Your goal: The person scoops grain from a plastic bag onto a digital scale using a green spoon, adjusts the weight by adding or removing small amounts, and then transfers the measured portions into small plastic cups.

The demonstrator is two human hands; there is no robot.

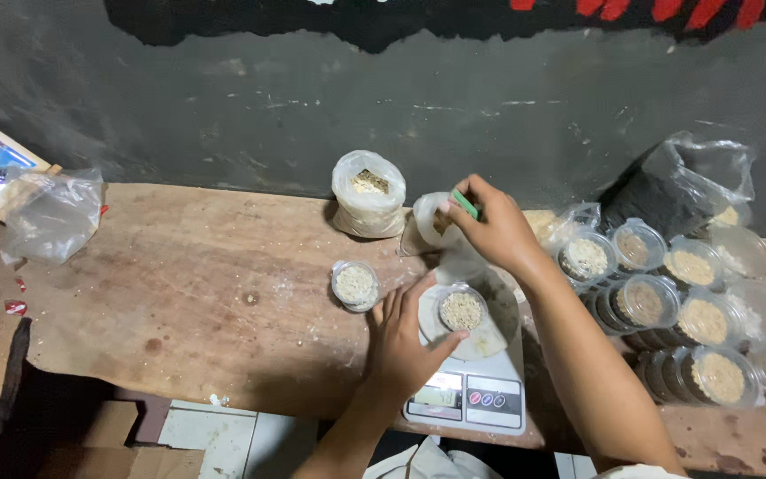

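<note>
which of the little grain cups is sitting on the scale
The small clear cup beside the left hand, on the white scale. The other filled cups rest on the wooden table: one just left, many stacked at right.

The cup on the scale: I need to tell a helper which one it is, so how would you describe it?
Find the white kitchen scale at the near edge of the wooden table. On its platform stands a small clear round cup of pale grain, steadied by the left hand. It is the only cup on the scale; the others sit on the table.

Dim overhead light, soft shadows, slight edge distortion, mild blur
</note>
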